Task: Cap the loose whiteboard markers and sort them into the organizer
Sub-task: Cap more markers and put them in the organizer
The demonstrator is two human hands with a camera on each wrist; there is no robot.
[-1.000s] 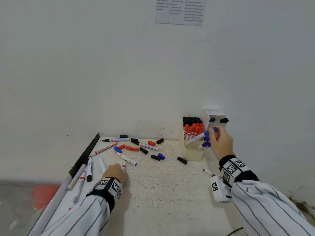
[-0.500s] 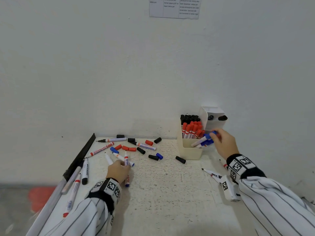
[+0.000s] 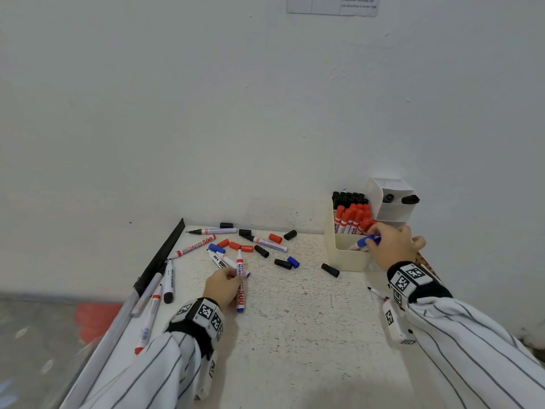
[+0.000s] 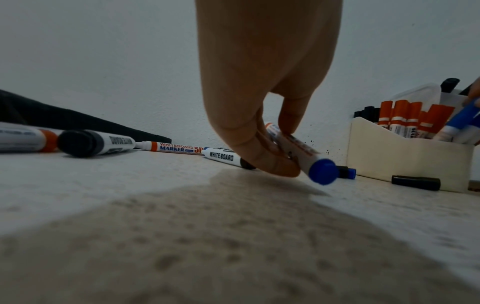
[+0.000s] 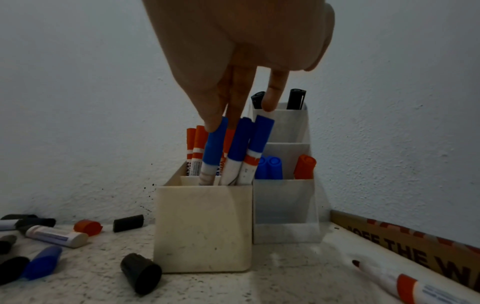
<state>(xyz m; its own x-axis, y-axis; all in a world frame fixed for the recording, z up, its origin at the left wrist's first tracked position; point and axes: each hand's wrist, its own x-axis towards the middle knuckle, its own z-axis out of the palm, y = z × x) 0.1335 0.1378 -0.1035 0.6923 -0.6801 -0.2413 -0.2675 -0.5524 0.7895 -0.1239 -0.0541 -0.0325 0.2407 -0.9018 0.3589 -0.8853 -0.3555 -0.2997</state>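
Note:
My left hand point(image 3: 234, 277) pinches an uncapped whiteboard marker point(image 3: 240, 293) with a blue end, its tip pointing away from me, just above the table. In the left wrist view the fingers of this hand point(image 4: 275, 148) grip the barrel and the marker's blue end point(image 4: 323, 171) faces the camera. My right hand point(image 3: 373, 239) is at the cream organizer point(image 3: 345, 258). It holds the cap of a blue-capped marker point(image 5: 214, 146) that stands in the front compartment point(image 5: 202, 226) beside two others. Red and black capped markers fill the compartments behind.
Loose caps point(image 3: 330, 270) and uncapped markers point(image 3: 196, 246) lie scattered at the table's far left. A white tiered holder point(image 3: 392, 214) adjoins the organizer. A thin uncapped marker point(image 5: 389, 281) lies near a cardboard piece point(image 5: 415, 246) at the right. A black strip point(image 3: 159, 255) lines the left edge.
My right hand has lowered the blue-capped marker into the organizer's front compartment. My left hand has taken a marker from the pile and drawn it towards me.

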